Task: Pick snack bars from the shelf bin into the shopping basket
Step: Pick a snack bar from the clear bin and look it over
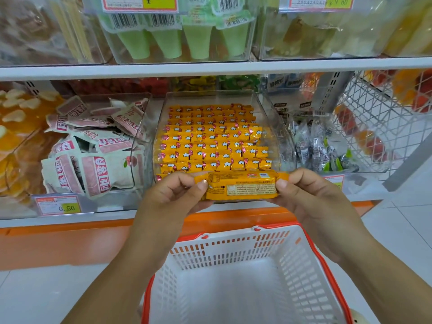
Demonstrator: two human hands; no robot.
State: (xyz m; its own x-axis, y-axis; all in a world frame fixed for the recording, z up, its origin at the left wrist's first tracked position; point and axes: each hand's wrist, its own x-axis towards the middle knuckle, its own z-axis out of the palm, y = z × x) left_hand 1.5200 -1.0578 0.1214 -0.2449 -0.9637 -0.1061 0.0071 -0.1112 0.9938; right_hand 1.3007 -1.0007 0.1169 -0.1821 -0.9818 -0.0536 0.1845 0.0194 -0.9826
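Snack bar (240, 187) was orange and held level, printed back up. The left hand (173, 195) pinched one end and the right hand (311, 195) pinched the other, thumbs on top. It sat just in front of the clear shelf bin (271, 127), which was packed with rows of the same bars (210, 141), and above the white shopping basket (233, 253). Pink-and-white pouches (93, 160) filled the bin to the left.

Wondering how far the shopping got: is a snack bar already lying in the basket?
No: the basket shows only bare floor; the left hand and right hand hold the snack bar.
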